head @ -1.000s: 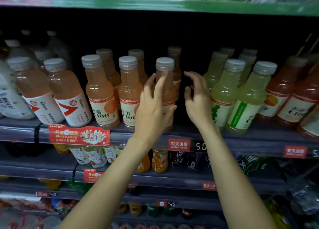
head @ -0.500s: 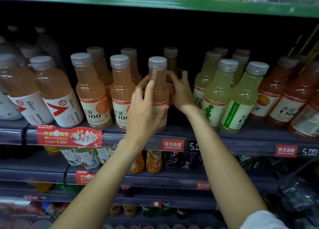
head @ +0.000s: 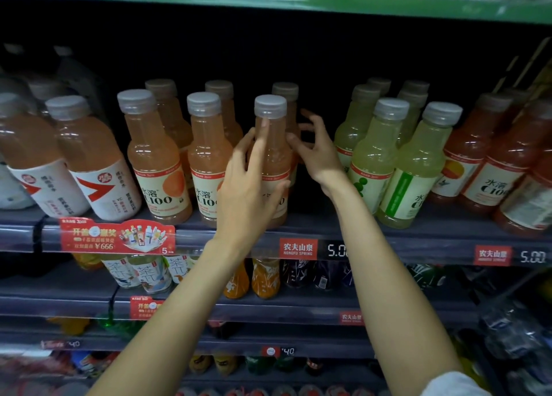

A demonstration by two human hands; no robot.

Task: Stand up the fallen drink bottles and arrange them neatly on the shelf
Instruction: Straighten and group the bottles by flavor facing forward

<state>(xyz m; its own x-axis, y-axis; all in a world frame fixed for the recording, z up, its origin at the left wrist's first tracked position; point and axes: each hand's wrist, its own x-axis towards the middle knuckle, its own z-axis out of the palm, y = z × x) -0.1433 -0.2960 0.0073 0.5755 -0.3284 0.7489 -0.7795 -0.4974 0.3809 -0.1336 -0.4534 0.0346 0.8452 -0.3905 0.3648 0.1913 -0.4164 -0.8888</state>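
Note:
Pale orange C100 bottles with grey caps stand upright in rows on the shelf (head: pixel 191 241). My left hand (head: pixel 249 186) wraps the front orange bottle (head: pixel 273 144) of the rightmost orange row, index finger up its neck and thumb on its label. My right hand (head: pixel 318 153) reaches in just right of that bottle, fingers spread beside the rear orange bottle (head: pixel 285 92) and holding nothing I can see. Both bottles stand upright. No fallen bottle shows on this shelf.
Green-yellow bottles (head: pixel 416 168) stand right of a dark gap, red-orange bottles (head: pixel 490 168) beyond them. Other orange bottles with white labels (head: pixel 86 162) fill the left. The green board (head: pixel 328 4) above caps the headroom. Lower shelves hold tea and juice bottles (head: pixel 265 279).
My right hand went in behind the front bottle to the rear one, then drew back a little with fingers spread. My left hand stayed on the front bottle.

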